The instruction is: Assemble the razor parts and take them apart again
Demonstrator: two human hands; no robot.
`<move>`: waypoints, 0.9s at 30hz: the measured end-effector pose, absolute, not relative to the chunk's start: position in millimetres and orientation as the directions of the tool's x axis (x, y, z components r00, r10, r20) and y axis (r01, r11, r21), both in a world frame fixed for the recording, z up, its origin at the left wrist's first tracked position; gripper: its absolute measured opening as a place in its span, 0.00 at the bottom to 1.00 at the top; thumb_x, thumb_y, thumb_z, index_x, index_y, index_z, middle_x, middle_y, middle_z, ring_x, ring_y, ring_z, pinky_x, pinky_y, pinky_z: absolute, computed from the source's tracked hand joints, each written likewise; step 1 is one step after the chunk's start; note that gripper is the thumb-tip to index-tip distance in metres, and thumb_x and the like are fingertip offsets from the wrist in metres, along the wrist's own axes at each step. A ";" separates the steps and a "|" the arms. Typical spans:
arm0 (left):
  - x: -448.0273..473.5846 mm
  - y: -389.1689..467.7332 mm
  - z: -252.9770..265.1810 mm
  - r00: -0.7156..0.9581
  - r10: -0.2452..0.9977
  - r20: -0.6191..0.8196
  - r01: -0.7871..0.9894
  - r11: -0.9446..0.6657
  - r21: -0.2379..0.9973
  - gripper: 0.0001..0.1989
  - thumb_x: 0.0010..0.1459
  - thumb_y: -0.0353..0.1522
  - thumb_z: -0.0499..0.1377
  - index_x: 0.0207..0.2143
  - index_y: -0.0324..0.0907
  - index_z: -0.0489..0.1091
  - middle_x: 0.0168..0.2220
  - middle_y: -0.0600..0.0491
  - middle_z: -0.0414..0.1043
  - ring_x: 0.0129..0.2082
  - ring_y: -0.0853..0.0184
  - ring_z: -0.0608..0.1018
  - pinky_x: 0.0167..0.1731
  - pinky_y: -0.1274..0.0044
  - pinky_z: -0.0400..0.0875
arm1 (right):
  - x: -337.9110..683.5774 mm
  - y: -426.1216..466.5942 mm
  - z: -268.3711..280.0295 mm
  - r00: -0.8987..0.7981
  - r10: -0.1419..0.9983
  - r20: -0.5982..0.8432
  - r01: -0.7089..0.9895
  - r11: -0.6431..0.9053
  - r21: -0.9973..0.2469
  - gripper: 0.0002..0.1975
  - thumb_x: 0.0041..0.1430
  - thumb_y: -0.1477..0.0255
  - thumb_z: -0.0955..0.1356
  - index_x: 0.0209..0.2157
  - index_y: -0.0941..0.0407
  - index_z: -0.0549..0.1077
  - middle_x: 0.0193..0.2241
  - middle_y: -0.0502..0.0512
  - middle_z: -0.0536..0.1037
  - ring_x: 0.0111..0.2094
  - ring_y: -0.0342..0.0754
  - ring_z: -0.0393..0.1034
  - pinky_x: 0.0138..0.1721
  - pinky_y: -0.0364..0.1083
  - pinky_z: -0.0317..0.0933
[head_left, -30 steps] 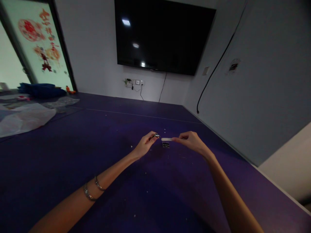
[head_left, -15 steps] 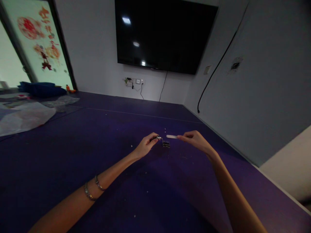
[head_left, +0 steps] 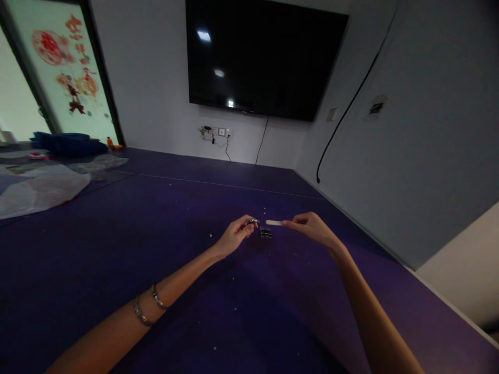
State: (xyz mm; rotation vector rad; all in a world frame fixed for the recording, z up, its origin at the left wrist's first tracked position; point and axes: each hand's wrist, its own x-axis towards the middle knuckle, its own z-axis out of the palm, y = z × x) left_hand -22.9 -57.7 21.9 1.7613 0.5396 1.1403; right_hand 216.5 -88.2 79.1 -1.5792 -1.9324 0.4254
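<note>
My left hand (head_left: 237, 234) is closed on a small shiny metallic piece (head_left: 253, 222), too small to name, held between thumb and fingers. My right hand (head_left: 310, 227) pinches the end of a flat pale stick (head_left: 273, 223) with a rounded tip, which points left toward the left hand. A short gap separates the stick's tip from the metallic piece. Just below that gap, a small dark square item (head_left: 266, 232) with lighter stripes lies on the purple surface (head_left: 175, 322). Two bracelets (head_left: 142, 311) circle my left forearm.
Tiny white bits (head_left: 211, 236) are scattered over the surface. Clear plastic sheeting (head_left: 47, 187) and a dark blue cloth heap (head_left: 68, 144) lie at the far left. A large black television (head_left: 265, 57) hangs on the back wall; a black cable (head_left: 346, 111) runs down the right wall.
The metallic piece has turned slightly in my left fingers. My right hand and the stick sit marginally lower and further left in view. The camera has shifted a little.
</note>
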 end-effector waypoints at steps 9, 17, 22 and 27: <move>-5.7 -75.6 14.0 0.462 0.879 0.117 -0.173 -0.040 0.984 0.12 0.56 0.42 0.51 0.30 0.43 0.55 0.18 0.64 0.55 0.09 0.80 0.57 0.08 0.85 0.55 | 189.8 -84.9 68.4 -0.059 0.905 0.421 0.784 0.303 -0.542 0.27 0.48 0.48 0.62 0.18 0.59 0.72 0.15 0.50 0.63 0.19 0.40 0.55 0.20 0.41 0.45; -1.7 -85.4 21.5 0.435 0.892 0.127 -0.214 -0.035 0.976 0.12 0.56 0.41 0.52 0.29 0.43 0.55 0.17 0.65 0.53 0.07 0.81 0.54 0.06 0.86 0.52 | 197.8 -81.8 66.7 -0.057 0.912 0.407 0.790 0.291 -0.540 0.27 0.47 0.48 0.63 0.18 0.58 0.72 0.14 0.50 0.64 0.19 0.40 0.56 0.20 0.41 0.45; -3.6 -80.3 21.6 0.373 0.919 0.125 -0.244 -0.033 0.969 0.12 0.55 0.40 0.52 0.29 0.43 0.54 0.16 0.66 0.51 0.07 0.81 0.53 0.06 0.87 0.51 | 201.6 -81.0 65.3 -0.012 0.905 0.425 0.792 0.268 -0.548 0.29 0.47 0.46 0.62 0.17 0.59 0.72 0.13 0.50 0.63 0.18 0.41 0.56 0.19 0.42 0.45; -0.5 -83.5 19.5 0.390 0.919 0.067 -0.203 0.015 0.979 0.12 0.55 0.41 0.53 0.29 0.43 0.54 0.16 0.66 0.51 0.07 0.81 0.53 0.06 0.87 0.51 | 176.8 -78.4 55.9 -0.024 0.890 0.455 0.766 0.309 -0.564 0.29 0.48 0.46 0.61 0.20 0.59 0.74 0.14 0.50 0.65 0.18 0.40 0.56 0.19 0.41 0.45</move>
